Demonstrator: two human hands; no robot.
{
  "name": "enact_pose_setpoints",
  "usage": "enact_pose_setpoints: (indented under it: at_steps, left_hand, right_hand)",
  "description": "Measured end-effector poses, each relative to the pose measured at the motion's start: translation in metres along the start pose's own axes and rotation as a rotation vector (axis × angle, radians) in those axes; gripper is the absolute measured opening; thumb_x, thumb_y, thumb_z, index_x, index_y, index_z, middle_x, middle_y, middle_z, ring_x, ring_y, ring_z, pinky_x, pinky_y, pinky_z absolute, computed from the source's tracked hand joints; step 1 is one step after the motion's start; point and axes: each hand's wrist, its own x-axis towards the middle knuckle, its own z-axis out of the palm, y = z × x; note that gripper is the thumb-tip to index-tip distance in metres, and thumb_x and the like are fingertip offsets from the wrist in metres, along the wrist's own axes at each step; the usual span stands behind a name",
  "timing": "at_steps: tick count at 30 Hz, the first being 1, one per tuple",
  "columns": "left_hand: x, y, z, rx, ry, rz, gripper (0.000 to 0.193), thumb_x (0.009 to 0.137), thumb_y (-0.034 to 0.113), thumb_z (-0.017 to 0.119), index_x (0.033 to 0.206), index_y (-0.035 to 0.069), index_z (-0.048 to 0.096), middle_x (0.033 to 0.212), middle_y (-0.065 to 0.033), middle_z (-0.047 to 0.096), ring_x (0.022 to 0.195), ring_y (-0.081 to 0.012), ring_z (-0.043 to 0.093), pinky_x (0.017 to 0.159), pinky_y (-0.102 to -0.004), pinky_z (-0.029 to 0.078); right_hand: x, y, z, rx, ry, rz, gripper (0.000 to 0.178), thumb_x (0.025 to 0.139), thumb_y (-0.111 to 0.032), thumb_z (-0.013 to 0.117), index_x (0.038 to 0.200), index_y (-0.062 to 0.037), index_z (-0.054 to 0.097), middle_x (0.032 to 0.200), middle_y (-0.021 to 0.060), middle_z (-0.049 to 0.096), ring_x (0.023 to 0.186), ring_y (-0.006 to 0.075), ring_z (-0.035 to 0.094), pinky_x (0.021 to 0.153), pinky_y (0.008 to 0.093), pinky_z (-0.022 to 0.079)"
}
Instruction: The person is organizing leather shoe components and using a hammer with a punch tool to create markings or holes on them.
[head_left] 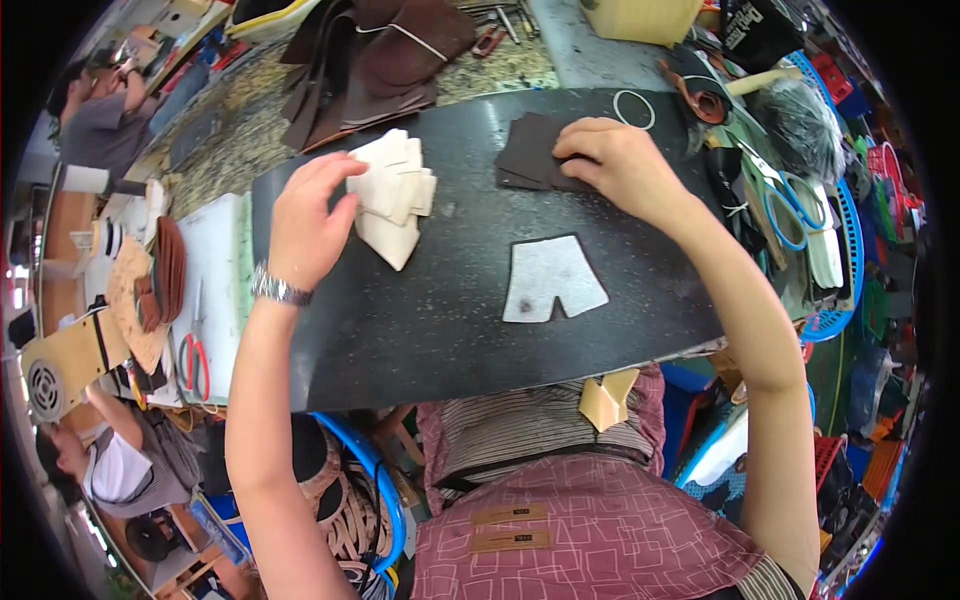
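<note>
My left hand, a metal watch on its wrist, is at the left edge of a fanned pile of cream cut pieces. Its thumb and fingertips are apart at the pile's edge. Across the black work surface, my right hand has its fingers curled and its thumb closed on the right side of a small stack of dark brown leather pieces. Between the hands and nearer to me lies a pale grey piece, dark-edged, with a notch in its near side.
Dark brown leather sheets lie at the back, beside a white ring. Blue-handled scissors rest at the right, red-handled scissors at the left. A folded tan piece is at my lap. Two people are at the far left.
</note>
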Motion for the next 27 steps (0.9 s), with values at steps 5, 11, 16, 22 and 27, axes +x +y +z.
enact_pose_setpoints:
  at_steps: [5,11,16,22,27]
  left_hand:
    - [0.009,-0.022,-0.001,-0.114,-0.374,0.18,0.044,0.069,0.002,0.056,0.112,0.009,0.055,0.118,-0.0149,0.052,0.106,-0.0302,0.051,0.09,-0.0342,0.043]
    - [0.002,0.028,0.034,0.244,-0.299,-0.163,0.022,0.075,0.027,0.066,0.086,0.009,0.059,0.069,-0.0073,0.061,0.074,-0.0273,0.059,0.057,-0.0363,0.046]
    - [0.012,0.021,0.021,0.156,-0.165,0.123,0.026,0.072,0.024,0.069,0.086,0.003,0.06,0.1,-0.0109,0.058,0.093,-0.0274,0.055,0.076,-0.0347,0.047]
    - [0.009,-0.009,0.014,-0.052,-0.271,0.173,0.034,0.069,0.012,0.07,0.101,0.005,0.059,0.112,-0.012,0.056,0.097,-0.0284,0.056,0.079,-0.0325,0.048]
    - [0.005,-0.005,0.008,-0.028,-0.37,0.348,0.037,0.067,0.011,0.071,0.102,0.007,0.058,0.101,-0.0099,0.06,0.087,-0.0267,0.06,0.072,-0.0328,0.05]
  right_hand:
    - [-0.004,-0.017,-0.001,-0.311,0.067,-0.205,0.018,0.072,-0.014,0.064,0.084,-0.0005,0.062,0.085,0.0108,0.062,0.083,0.0276,0.059,0.077,0.0363,0.048]
    - [0.001,0.0,-0.012,0.246,-0.089,0.191,0.016,0.077,-0.01,0.063,0.086,0.0025,0.063,0.083,0.0063,0.064,0.078,0.0182,0.059,0.071,0.0287,0.047]
    - [0.006,0.028,-0.015,0.8,-0.085,0.573,0.017,0.081,-0.014,0.061,0.091,0.0,0.064,0.072,-0.003,0.058,0.071,0.0077,0.052,0.062,0.0219,0.043]
    - [-0.009,0.003,-0.002,-0.07,0.654,0.124,0.01,0.085,-0.009,0.057,0.092,-0.0027,0.056,0.076,0.0085,0.062,0.068,0.022,0.061,0.058,0.0297,0.048]
    - [-0.077,-0.077,0.005,-0.31,0.298,-0.476,0.022,0.069,-0.012,0.06,0.089,-0.0028,0.059,0.085,0.0107,0.062,0.078,0.0245,0.062,0.071,0.0326,0.05]
